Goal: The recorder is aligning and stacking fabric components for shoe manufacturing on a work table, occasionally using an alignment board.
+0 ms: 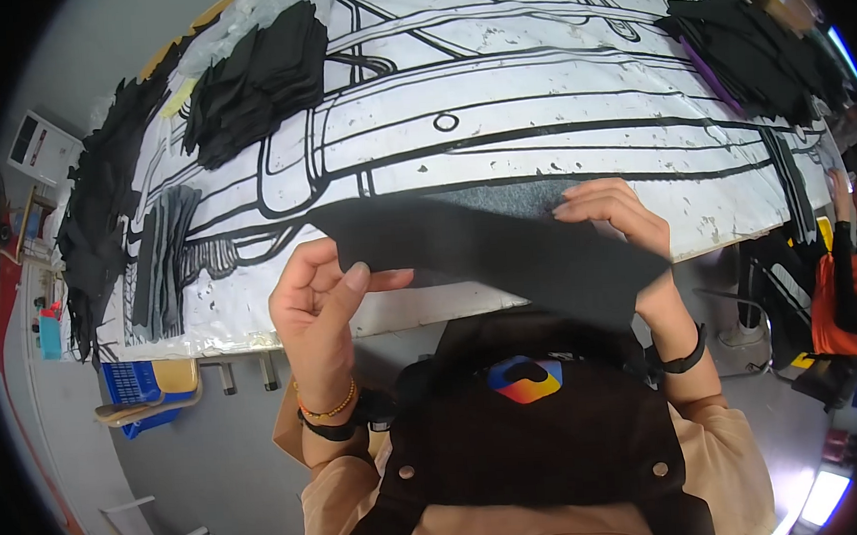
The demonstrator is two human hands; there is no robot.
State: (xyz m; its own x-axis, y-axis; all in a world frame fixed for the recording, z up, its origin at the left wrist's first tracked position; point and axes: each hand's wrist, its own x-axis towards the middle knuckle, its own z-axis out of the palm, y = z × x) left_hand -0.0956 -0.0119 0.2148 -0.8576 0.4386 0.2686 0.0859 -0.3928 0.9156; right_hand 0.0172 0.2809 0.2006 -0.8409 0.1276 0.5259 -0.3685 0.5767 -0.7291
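Note:
A long strip of black fabric (496,249) stretches between my two hands, in front of me at the table's near edge. My left hand (321,299) pinches its left end between thumb and fingers. At the other end, my right hand (622,214) is closed on the upper edge, with the thumb hidden behind the cloth. A greyer, speckled surface (518,199) shows along the top, beside the right fingertips. The strip's lower right corner hangs in front of my right wrist and looks slightly blurred.
The white table (412,161) bears black line drawings. Stacked black fabric pieces (260,82) lie at the far left, with another pile (749,57) far right. Narrow grey strips (165,259) lie near left. Below stands a blue basket (131,382). Someone in orange (848,306) is at the right.

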